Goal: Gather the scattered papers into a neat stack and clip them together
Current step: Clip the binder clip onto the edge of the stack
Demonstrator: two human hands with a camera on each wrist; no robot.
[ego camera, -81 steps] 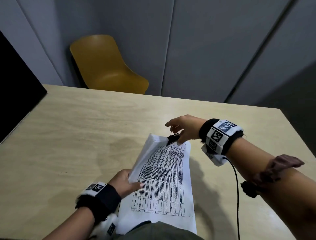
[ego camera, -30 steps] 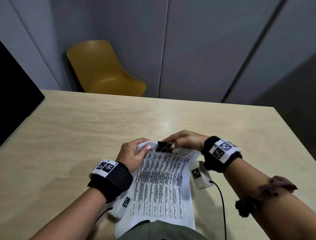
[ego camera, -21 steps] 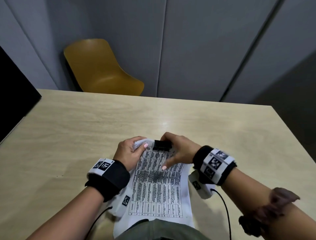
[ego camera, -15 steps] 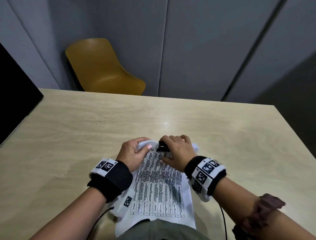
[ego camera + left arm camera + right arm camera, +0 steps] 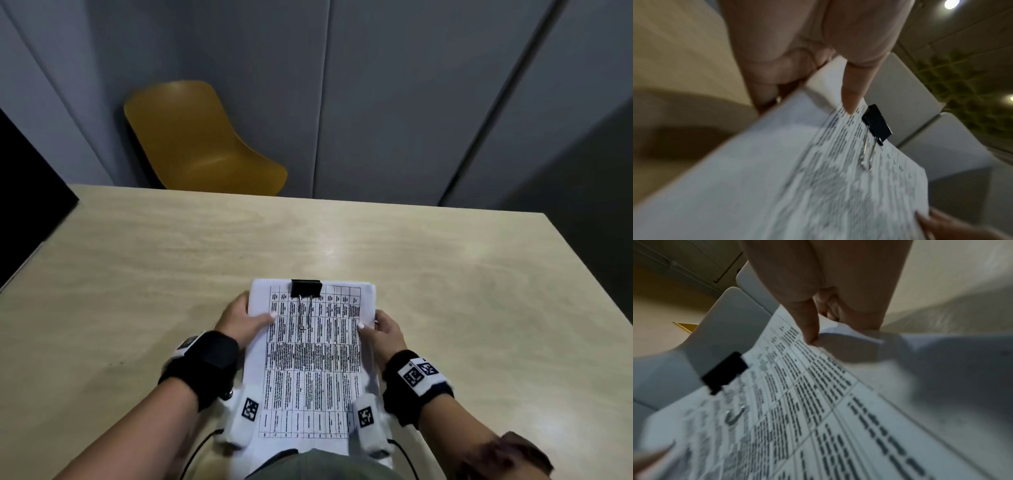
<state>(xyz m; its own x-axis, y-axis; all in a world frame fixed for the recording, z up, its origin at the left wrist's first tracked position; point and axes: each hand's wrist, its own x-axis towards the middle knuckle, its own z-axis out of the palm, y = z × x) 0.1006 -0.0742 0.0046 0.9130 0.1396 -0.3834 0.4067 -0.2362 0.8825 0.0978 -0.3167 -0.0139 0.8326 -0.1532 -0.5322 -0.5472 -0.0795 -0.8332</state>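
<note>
A stack of white papers (image 5: 310, 370) printed with a black table is held just above the near part of the table, long side toward me. A black binder clip (image 5: 306, 288) sits on the middle of its far edge, its silver handle folded flat onto the top sheet. My left hand (image 5: 241, 320) pinches the left edge, thumb on top, fingers underneath. My right hand (image 5: 380, 329) pinches the right edge the same way. The left wrist view shows the clip (image 5: 876, 124) and the papers (image 5: 818, 186); the right wrist view shows the clip (image 5: 724, 372) and the papers (image 5: 838, 418).
The light wooden table (image 5: 462, 291) stretches ahead and to both sides. A yellow chair (image 5: 195, 144) stands behind its far edge against grey wall panels. A black panel (image 5: 24, 192) borders the table at far left.
My right hand let go of the binder clip, whose handle now lies flat, and moved to the right edge. My left hand slid down the left edge. The stack now lies straight.
</note>
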